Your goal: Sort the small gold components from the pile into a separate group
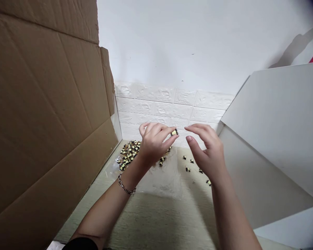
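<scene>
Over the surface (148, 222), a small black-and-yellow component (174, 132) is clamped in the grip of the left hand (154, 143); the right hand (209, 151) is held apart; if pinched slackly, the component could be dropped among loose pieces (188, 169)

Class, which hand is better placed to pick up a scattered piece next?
Probably the right hand: its fingers are parted, empty, near the scattered pieces, while the left hand pinches a component.

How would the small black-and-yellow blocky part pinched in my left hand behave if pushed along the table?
The small black-and-yellow blocky part is probably light, since your left hand holds it between thumb and fingertip. Its squarish outline suggests it would slide or tip rather than roll.
</scene>
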A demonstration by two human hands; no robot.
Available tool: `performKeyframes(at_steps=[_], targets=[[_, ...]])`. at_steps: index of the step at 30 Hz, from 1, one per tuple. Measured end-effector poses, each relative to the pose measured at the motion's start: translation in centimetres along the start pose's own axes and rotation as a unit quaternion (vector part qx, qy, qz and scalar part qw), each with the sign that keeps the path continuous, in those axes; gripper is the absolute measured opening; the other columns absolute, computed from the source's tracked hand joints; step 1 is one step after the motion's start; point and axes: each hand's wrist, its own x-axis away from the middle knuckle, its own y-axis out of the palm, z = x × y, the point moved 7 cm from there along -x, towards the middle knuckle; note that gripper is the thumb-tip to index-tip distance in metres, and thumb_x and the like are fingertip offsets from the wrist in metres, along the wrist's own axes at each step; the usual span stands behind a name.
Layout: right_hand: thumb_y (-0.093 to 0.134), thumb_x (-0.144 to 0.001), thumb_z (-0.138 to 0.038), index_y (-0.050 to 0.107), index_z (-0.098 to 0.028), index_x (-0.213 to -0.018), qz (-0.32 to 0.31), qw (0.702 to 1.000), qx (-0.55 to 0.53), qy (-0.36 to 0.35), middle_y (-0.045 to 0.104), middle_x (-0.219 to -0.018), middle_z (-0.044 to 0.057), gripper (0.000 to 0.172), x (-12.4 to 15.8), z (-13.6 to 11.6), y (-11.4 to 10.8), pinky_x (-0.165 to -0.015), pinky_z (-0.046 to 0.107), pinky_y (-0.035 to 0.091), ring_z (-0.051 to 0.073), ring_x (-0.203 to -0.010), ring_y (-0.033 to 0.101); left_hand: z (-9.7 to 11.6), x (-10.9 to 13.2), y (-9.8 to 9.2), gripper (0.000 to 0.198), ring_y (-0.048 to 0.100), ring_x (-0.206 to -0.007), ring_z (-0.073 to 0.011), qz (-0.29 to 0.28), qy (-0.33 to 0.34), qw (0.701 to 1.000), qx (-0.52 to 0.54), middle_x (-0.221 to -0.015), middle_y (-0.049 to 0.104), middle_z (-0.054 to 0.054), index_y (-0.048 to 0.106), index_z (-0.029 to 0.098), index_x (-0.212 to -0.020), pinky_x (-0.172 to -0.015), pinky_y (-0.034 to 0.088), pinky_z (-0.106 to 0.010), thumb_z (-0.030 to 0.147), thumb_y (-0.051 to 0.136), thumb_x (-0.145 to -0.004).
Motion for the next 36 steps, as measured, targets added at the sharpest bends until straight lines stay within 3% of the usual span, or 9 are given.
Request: performKeyframes(at_steps=[3, 9, 15, 20, 27, 36], targets=[[0.049, -0.078, -0.029, 0.056, -0.026, -0.100, -0.021, 0.999, 0.006, 0.040, 0.056, -0.101, 0.003, 0.024, -0.1, 1.2, 0.2, -0.085, 0.035, 0.039, 0.017, -0.098, 0.050, 0.1, 0.0, -0.1, 0.014, 0.053, -0.071, -0.0117, 0.010, 0.003, 1.000, 0.000, -0.069, 0.061, 0.002, 0.061, 0.023, -0.082, -0.080, 0.027, -0.032, 0.034, 0.058, -0.074], [0.050, -0.077, -0.029, 0.060, -0.023, -0.077, -0.035, 0.996, -0.029, 0.080, 0.057, -0.095, 0.003, 0.011, -0.1, 2.5, 0.5, -0.083, 0.035, 0.040, 0.017, -0.094, 0.052, 0.2, 0.1, 0.1, 0.015, 0.054, -0.071, -0.0120, -0.006, 0.009, 1.000, 0.003, -0.070, 0.062, 0.002, 0.061, 0.024, -0.084, -0.083, 0.025, -0.034, 0.035, 0.057, -0.075], [0.049, -0.077, -0.027, 0.058, -0.023, -0.077, -0.008, 0.995, -0.056, 0.083, 0.058, -0.093, 0.003, 0.010, -0.2, 2.1, 0.2, -0.083, 0.033, 0.039, 0.016, -0.092, 0.053, 0.4, 0.2, 0.4, 0.015, 0.054, -0.073, -0.0122, -0.027, 0.011, 1.000, 0.004, -0.071, 0.062, 0.002, 0.061, 0.024, -0.084, -0.084, 0.024, -0.035, 0.035, 0.056, -0.075], [0.045, -0.079, -0.024, 0.059, -0.023, -0.086, -0.039, 0.992, -0.085, 0.085, 0.058, -0.097, 0.003, 0.015, -0.2, 2.1, 0.5, -0.086, 0.033, 0.038, 0.016, -0.096, 0.052, 0.3, 0.3, 0.5, 0.015, 0.054, -0.073, -0.0120, -0.030, 0.009, 0.999, 0.008, -0.071, 0.062, 0.002, 0.061, 0.024, -0.084, -0.083, 0.024, -0.034, 0.035, 0.056, -0.075], [0.052, -0.076, -0.027, 0.059, -0.022, -0.075, -0.053, 0.992, -0.084, 0.073, 0.060, -0.088, 0.002, 0.009, -0.1, 1.8, 0.6, -0.081, 0.031, 0.041, 0.015, -0.088, 0.055, 0.0, 0.3, 0.7, 0.016, 0.054, -0.073, -0.0121, -0.031, 0.004, 0.999, 0.007, -0.072, 0.063, 0.002, 0.062, 0.024, -0.084, -0.084, 0.024, -0.034, 0.036, 0.056, -0.075], [0.049, -0.078, -0.029, 0.057, -0.022, -0.072, -0.010, 0.995, -0.064, 0.070, 0.061, -0.084, 0.002, 0.013, -0.2, 1.7, 0.2, -0.076, 0.032, 0.042, 0.015, -0.083, 0.055, 0.3, 0.4, 1.0, 0.017, 0.053, -0.076, -0.0131, -0.055, 0.011, 0.998, 0.012, -0.073, 0.062, 0.001, 0.061, 0.025, -0.085, -0.084, 0.023, -0.035, 0.037, 0.054, -0.076]])
